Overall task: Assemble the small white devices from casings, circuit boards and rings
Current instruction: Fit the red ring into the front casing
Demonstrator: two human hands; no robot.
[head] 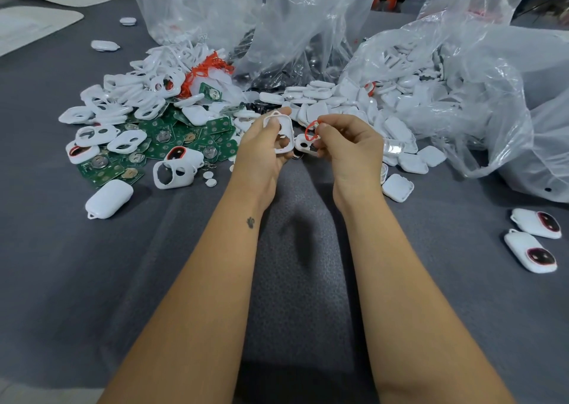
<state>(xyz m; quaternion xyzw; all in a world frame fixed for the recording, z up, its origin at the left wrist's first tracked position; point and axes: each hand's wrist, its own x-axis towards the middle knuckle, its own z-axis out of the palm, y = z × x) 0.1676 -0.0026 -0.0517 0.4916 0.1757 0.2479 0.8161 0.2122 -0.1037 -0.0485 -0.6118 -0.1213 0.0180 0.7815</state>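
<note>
From the head camera, the casing is a white rounded shell with two cut-out openings and a small loop at its top. The left hand grips it, thumb curled over its face and fingers behind. The right hand pinches a thin red ring between thumb and fingertips (the other fingers curl in). The ring hangs just right of the casing, not touching. Green circuit boards lie heaped left of the left fingers.
</note>
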